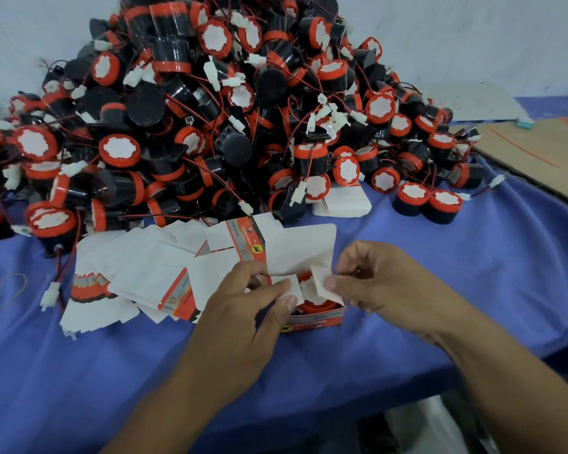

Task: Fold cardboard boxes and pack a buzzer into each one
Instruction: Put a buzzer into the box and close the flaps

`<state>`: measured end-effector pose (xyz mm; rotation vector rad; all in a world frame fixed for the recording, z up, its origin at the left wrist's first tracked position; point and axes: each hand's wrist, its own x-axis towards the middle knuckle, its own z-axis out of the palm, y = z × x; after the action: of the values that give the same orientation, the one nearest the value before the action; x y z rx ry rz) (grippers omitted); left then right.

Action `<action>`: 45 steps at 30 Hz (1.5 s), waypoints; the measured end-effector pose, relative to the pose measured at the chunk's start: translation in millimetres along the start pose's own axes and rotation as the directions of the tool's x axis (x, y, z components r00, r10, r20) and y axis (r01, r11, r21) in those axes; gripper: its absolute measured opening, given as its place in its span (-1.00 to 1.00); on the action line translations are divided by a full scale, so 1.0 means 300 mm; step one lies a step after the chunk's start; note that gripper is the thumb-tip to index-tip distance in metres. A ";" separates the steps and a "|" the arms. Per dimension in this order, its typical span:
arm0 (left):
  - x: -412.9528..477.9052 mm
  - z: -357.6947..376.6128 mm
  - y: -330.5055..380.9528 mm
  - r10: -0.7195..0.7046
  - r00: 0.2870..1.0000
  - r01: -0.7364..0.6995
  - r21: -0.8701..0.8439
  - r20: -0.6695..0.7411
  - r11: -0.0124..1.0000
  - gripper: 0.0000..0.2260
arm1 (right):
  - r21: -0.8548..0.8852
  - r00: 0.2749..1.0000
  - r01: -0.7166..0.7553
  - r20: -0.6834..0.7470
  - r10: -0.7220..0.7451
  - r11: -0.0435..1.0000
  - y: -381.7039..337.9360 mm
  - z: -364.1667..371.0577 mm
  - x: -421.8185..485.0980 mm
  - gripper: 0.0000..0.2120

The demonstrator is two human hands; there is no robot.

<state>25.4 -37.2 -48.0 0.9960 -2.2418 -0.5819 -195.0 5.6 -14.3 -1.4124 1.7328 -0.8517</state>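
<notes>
The box stands open on the blue-covered desk, directly between the two grips, and a buzzer sits inside it with its red rim showing. The left grip has its fingers curled and pinches the box's left side flap between thumb and forefinger. The right grip pinches the right side flap in the same way, thumb on top and the other fingers curled behind. The two small white flaps lean in toward each other over the buzzer, close but not quite meeting. Just beyond both grips the box's tall lid flap stands upright, white side facing the person.

To the outer side of the left grip, touching its knuckles, lies a loose spread of flat boxes, mostly white side up with some red and grey print showing. Further out on that side a white connector on red and black wires rests on the cloth, with a rubber band past it.

Well beyond the grips rises a big heap of buzzers, black bodies with red caps and tangled leads, piled against the wall. Beyond the right grip two buzzers stand upright side by side, apart from the heap's edge. Far off past the right grip lies a brown cardboard sheet
</notes>
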 end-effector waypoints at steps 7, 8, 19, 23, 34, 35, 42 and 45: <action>-0.004 0.015 -0.012 -0.059 0.990 0.033 -0.195 -0.129 0.980 -0.94 | 0.054 0.991 0.126 0.044 -0.128 0.991 -0.008 0.047 0.014 -0.64; -0.002 0.012 -0.013 -0.105 0.989 0.073 -0.265 -0.108 0.961 -0.83 | 0.004 0.987 0.156 0.039 -0.156 0.988 -0.003 0.043 0.016 -0.71; 0.004 -0.002 -0.060 0.012 0.998 0.003 -0.232 0.064 0.973 -0.75 | -0.095 0.916 0.342 0.255 -0.309 0.935 0.032 -0.008 -0.001 -0.43; 0.000 -0.008 -0.075 0.038 0.988 0.010 -0.309 0.151 0.951 -0.65 | -0.097 0.903 0.386 0.242 -0.355 0.917 0.026 0.002 0.001 -0.50; 0.019 -0.003 -0.095 0.102 0.992 -0.088 -0.172 0.076 0.981 -0.69 | -0.090 0.906 0.391 0.215 -0.365 0.916 0.042 0.018 0.025 -0.57; 0.020 -0.003 -0.096 0.100 0.992 -0.086 -0.165 0.081 0.983 -0.69 | -0.094 0.906 0.389 0.220 -0.362 0.917 0.042 0.017 0.025 -0.57; 0.004 -0.004 -0.095 0.115 0.989 -0.104 -0.118 0.094 0.988 -0.62 | -0.221 0.881 0.428 0.320 -0.349 0.876 0.033 0.024 0.011 -0.56; 0.000 -0.006 -0.088 0.150 0.981 -0.143 -0.069 0.120 0.987 -0.60 | -0.318 0.879 0.436 0.350 -0.323 0.842 0.034 0.039 -0.003 -0.51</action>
<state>39.9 -53.8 -62.5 0.7756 -2.3691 -0.6579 -190.0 7.7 -28.8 -2.0919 1.4642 -0.4740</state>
